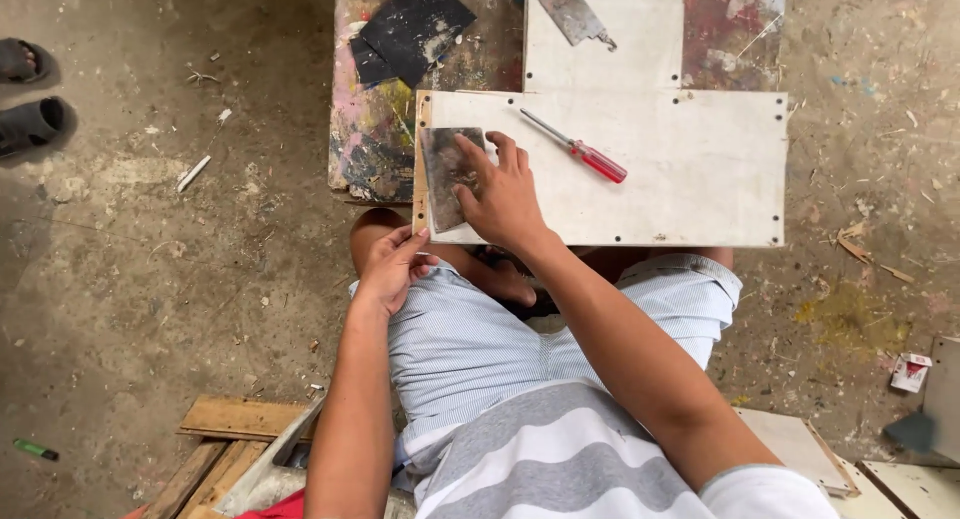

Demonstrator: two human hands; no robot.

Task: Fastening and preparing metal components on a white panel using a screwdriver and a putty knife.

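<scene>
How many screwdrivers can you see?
1. The red-handled screwdriver lies on the white board, just past the right hand, which presses a sheet of sandpaper. The left hand grips the board's near corner. Others could be out of view.

Hidden and cut-off parts at the workbench

The right hand (503,191) covers part of the sandpaper (448,174); the saw blade (570,9) runs off the top edge, the sandals (28,99) off the left edge. The left hand (390,264) hides the board's (680,169) lower left corner. The small box (910,372) at lower right is too small to tell.
</scene>
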